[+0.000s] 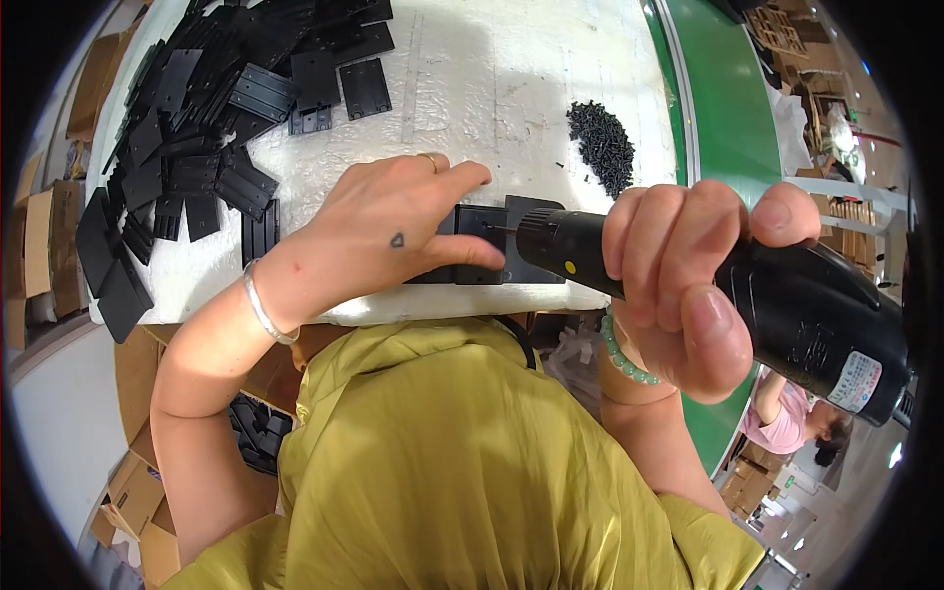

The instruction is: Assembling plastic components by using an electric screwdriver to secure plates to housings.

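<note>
In my right hand [678, 265] is a black electric screwdriver [816, 315], fingers wrapped round its body. The tool lies nearly level, its thin bit pointing left onto a flat black plastic plate [482, 218] at the table's near edge. My left hand [393, 221] lies over the left part of that plate, thumb and index finger stretched out and apart. The thumb rests on the plate just below the bit; the index finger reaches past its far edge. The other left fingers are hidden. Whether a screw sits under the bit is too small to tell.
A large heap of black plastic plates [197, 147] covers the table's left side. A pile of small black screws [602, 147] lies on the white table surface [472, 88] at right. Beyond it runs a green surface [723, 108]. Cardboard boxes [49, 241] stand left; another person [787, 418] is at right.
</note>
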`<state>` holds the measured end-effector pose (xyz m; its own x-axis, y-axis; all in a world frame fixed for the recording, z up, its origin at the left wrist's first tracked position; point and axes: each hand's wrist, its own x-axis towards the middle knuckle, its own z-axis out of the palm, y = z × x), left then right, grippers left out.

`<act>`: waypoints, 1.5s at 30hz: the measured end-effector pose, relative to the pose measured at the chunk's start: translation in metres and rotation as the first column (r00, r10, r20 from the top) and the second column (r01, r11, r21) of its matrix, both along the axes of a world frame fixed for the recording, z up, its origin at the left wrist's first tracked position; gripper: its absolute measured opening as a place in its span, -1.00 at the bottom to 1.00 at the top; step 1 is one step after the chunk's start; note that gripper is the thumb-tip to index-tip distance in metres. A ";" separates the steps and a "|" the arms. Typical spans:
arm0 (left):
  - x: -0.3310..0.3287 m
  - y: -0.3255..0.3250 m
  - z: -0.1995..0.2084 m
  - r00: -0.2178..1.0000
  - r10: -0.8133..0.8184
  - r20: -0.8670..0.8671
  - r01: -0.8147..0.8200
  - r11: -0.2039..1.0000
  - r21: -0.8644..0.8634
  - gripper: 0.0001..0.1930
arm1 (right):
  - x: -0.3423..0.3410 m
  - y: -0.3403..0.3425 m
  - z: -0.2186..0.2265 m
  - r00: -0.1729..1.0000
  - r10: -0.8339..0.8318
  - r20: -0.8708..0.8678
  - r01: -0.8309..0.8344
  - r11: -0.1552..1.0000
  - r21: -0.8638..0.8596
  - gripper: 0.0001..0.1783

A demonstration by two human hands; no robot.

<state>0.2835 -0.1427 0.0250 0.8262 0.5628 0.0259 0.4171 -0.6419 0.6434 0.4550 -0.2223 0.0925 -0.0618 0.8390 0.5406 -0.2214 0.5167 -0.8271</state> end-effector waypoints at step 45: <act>0.008 0.002 -0.009 0.998 0.052 0.034 -0.043 0.974 -0.221 -0.65 | 0.054 0.038 -0.030 0.833 -0.543 -0.110 0.536 0.840 -0.085 -0.75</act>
<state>0.2911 -0.1407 0.0165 0.7991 0.5970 -0.0711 0.4156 -0.4631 0.7828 0.5092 -0.1847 0.0622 0.4731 0.7444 0.4713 -0.0213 0.5445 -0.8385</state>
